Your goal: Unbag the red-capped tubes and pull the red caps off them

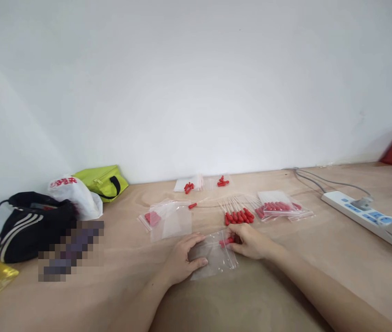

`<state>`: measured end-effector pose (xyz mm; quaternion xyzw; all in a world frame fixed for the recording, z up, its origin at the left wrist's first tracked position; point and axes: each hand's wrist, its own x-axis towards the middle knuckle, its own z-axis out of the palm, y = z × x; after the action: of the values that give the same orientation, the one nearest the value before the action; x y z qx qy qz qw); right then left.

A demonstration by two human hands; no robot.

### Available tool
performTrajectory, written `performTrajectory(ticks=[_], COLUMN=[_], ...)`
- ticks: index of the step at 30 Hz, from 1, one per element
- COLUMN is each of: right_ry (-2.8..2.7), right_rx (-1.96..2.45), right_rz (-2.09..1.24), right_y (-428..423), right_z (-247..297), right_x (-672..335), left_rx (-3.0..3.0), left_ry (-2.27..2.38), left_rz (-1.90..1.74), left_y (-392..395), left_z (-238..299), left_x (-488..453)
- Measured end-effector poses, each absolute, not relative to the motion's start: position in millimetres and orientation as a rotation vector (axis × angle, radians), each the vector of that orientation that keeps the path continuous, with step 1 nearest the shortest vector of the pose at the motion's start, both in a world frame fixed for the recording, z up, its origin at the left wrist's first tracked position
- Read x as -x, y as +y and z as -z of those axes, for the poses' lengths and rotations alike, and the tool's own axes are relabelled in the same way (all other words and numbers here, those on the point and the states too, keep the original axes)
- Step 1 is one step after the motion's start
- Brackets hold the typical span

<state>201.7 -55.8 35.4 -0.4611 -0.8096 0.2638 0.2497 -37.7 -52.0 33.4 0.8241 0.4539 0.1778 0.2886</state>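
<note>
A clear zip bag lies flat in front of me. My left hand rests on its left side, thumb and fingers apart. At the bag's right end my right hand pinches a dropper with a red bulb; the bulb shows at or inside the bag's mouth, and I cannot tell how far in it is. Just beyond my right hand, several droppers with red bulbs lie fanned out side by side. A single red-bulbed dropper lies farther left.
Filled zip bags are stacked at the right. More clear bags lie left, and small bags with red bulbs near the wall. A power strip stands right; a black bag and green pouch left.
</note>
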Motion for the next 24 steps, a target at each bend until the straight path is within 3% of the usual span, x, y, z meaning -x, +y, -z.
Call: performTrajectory(ticks=[8,14,20,24], right_ry=[-1.755,-1.379,-1.71,-1.868], right_rx=[1.144,1.169,1.114,1.036], right_rz=[-1.088,-0.573,-0.044,0.12], right_y=[-36.9,-20.9,-16.0,-16.0], right_z=[-66.0,-55.0,-10.2,3.6], right_x=[-251.5,-254.7,-234.3,-230.2], left_rx=[-2.208,-2.204,-2.263,-2.266], left_ry=[1.234,1.212,1.241,1.428], left_rz=[-0.485,-0.55,-0.635,-0.701], left_y=[-54.5,-53.5,-53.9,-52.3], left_z=[-34.3,-32.0,-29.6,-25.9], left_x=[38.9,38.5,35.8,35.3])
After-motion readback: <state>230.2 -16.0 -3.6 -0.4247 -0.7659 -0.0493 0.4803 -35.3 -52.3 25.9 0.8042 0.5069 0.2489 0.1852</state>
